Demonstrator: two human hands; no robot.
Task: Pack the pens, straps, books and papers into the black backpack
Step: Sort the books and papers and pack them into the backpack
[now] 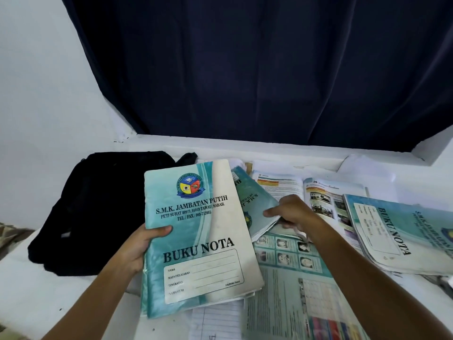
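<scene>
A: Now, hands first. Left hand [139, 246] grips a teal notebook [196, 231] by its spine edge, thumb over the cover, fingers behind; cover reads "BUKU NOTA". The notebook is tilted up off the white surface [49, 298].

B: Right hand?

A: Right hand [291, 214] pinches the corner of a second notebook [255, 202], thumb on top, fingers under, lifting it off the pile. Beyond it: an open textbook [318, 192], a third notebook [402, 231] at far right, a printed sheet [294, 278] with small portrait photos under the forearm, and lined paper [215, 322] at the near edge.

B: How to do this step well?

A: Judgement: gather the two notebooks spine to spine so they go in as one flat block. Support the second from below; its pages sag at the pinched corner and could crease.

B: And the backpack?

A: Backpack [98, 212] lies slumped to the left, just behind the held notebook. Too dark to tell whether it is zipped or open; no contents visible. Judgement: the mouth needs opening wide before the block goes in. No pens or straps identified in view.
</scene>
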